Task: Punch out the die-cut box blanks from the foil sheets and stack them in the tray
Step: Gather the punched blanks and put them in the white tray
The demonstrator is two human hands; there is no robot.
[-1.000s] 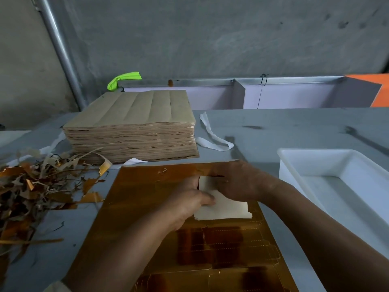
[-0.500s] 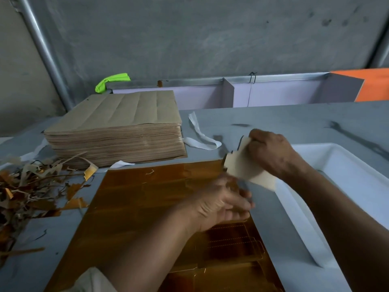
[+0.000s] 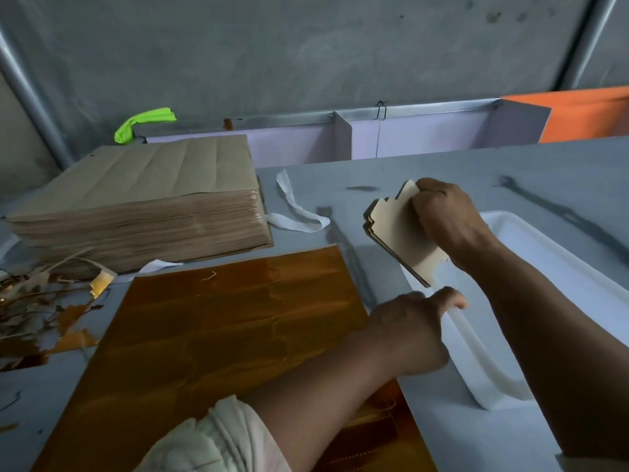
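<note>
My right hand gripped stacked blanks over the tray corner; left hand grip undeterminable.

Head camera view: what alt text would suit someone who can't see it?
A person's right hand holds a small bundle of box blanks at the corner of a white tray; the left hand reaches toward its rim. A gold foil sheet lies on the table, before a stack of brown sheets.

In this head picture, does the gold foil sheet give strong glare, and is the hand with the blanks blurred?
Head view: light is dim and bluish; the foil sheet shows soft, dull reflections, no strong glare. Head view: the right hand and its box blanks are fairly sharp, their stepped edges readable.
</note>
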